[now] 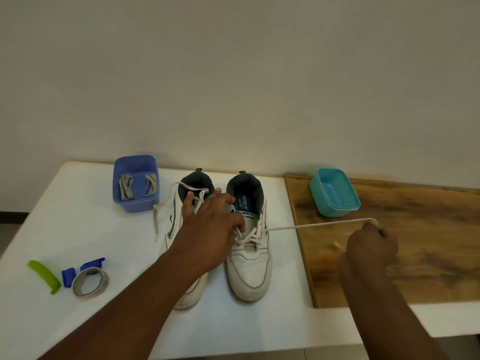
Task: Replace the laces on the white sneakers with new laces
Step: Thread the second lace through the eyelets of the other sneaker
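White table [78, 229]: right hand [371, 245] pulls old lace [311, 226] taut toward 3 o'clock from right sneaker [249, 266]; left hand [207, 224], fingers spread, steadies the shoes. New laces [126, 189] wait untouched at 10 o'clock.

Two white leather sneakers [249, 266] stand side by side on a white tabletop [78, 229], heels toward the wall. Behind-left sits a blue plastic tub [135, 201] holding grey folded laces [126, 187]. Front-left lie a green plastic clip [44, 275], a blue plastic clip [68, 277] and a roll of grey tape [89, 281]. Right, a teal plastic tub [335, 193] sits on a brown wooden board [415, 268].
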Demonstrator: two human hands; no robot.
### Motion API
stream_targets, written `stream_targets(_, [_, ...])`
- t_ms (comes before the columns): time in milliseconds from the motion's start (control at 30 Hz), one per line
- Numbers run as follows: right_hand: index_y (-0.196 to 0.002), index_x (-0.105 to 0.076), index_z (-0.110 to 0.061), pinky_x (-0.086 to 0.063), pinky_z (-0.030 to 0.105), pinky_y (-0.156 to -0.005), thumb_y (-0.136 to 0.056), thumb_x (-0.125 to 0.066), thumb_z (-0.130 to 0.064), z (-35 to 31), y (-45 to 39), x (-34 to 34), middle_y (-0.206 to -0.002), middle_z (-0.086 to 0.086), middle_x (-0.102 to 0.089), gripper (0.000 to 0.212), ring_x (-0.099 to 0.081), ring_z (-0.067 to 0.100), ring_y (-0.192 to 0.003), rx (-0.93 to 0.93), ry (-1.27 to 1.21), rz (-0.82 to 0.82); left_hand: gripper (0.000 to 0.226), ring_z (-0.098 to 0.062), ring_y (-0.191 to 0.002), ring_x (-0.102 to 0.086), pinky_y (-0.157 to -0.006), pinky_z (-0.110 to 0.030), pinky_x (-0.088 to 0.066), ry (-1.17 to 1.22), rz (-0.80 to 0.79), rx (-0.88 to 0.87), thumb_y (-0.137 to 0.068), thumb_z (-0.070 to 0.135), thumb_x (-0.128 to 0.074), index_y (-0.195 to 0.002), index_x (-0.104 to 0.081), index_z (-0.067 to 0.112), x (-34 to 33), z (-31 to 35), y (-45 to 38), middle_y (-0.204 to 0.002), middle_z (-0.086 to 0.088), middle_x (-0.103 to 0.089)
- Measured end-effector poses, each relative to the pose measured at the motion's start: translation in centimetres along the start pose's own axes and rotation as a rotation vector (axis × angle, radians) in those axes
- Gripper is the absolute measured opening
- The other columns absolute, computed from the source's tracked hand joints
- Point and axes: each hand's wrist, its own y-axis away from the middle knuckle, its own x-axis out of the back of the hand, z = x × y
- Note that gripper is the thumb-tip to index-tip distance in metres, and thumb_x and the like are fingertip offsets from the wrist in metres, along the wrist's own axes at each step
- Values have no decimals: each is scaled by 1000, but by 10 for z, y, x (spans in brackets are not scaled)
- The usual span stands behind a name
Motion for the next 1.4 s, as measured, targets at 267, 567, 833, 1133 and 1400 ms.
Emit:
stream_targets(267, [-121,-56,-21,-56,26,-84,-103,-57,-28,-15,11,-1,-114,-1,-64,19,-63,12,-97,120,-55,22,21,-21,-153,-14,-117,-63,7,-25,15,-9,-85,39,-68,-104,-61,46,-6,-5,-1,-150,9,-35])
stream_targets(567, [-125,-60,-34,-44,22,-75,-90,-71,-51,23,69,-14,-116,-13,-59,40,-59,6,-94,661,1036,-923,66,-16,-135,-49,-117,-59,7,-81,97,127,-90,43,-66,-148,-35,38,5,5,-1,-127,9,-64])
stream_targets(833, [-109,-53,-35,-54,25,-59,-86,-80,-38,8,95,-16,-81,-3,-65,36,-60,8,-64,616,838,-1076,11,-8,-64,-64,-73,-33,-55,610,-46,206,-96,40,-58,-107,-58,39,57,24,12,-66,3,-66])
stream_targets(1133, [-115,-71,-12,-57,27,-80,-100,-66,-21,10,161,-5,-99,-7,-74,18,-67,8,-83,319,528,-1746,35,-26,-95,-71,-78,-34,-61,1934,-130,451,-101,-1,-40,-122,-65,12,89,43,16,-116,-13,-71])
stream_targets(1400, [-92,-72,-16,-56,28,-63,-100,-63,-26,-8,111,-3,-85,3,-76,15,-68,17,-68,369,608,-1279,32,-20,-71,-73,-60,-24,-60,1322,65,755,-100,-6,-42,-107,-65,14,76,9,8,-99,-12,-68])
